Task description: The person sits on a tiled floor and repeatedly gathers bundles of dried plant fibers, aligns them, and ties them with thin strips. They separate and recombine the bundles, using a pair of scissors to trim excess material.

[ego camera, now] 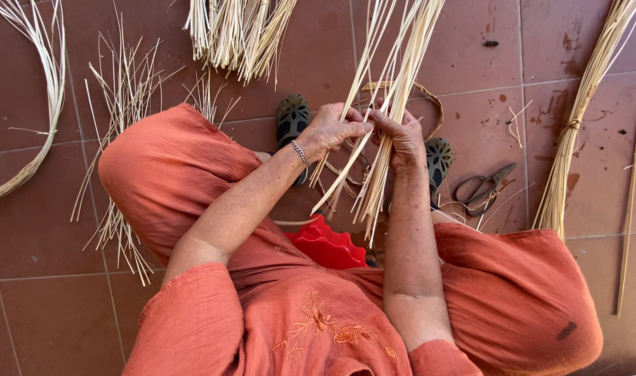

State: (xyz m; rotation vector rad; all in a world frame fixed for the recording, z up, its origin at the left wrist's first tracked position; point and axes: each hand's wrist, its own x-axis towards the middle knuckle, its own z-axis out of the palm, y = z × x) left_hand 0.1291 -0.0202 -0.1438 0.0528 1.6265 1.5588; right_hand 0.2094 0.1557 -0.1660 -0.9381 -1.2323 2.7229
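My left hand (330,129) and my right hand (399,136) are both closed around a bundle of long pale straw stalks (394,76) that fans upward and hangs down between my knees. The left thumb and fingers pinch a few stalks at the bundle's left side. The right hand grips the main bunch from the right. A woven ring of straw (429,104) shows behind the hands. I sit with orange trousers and dark shoes (292,118) on a tiled floor.
Metal shears (482,189) lie on the red-brown tiles to the right. A tied straw sheaf (576,125) lies further right, loose stalks (119,139) at the left, another bundle (238,35) at the top. A red scalloped plastic edge (325,244) sits between my legs.
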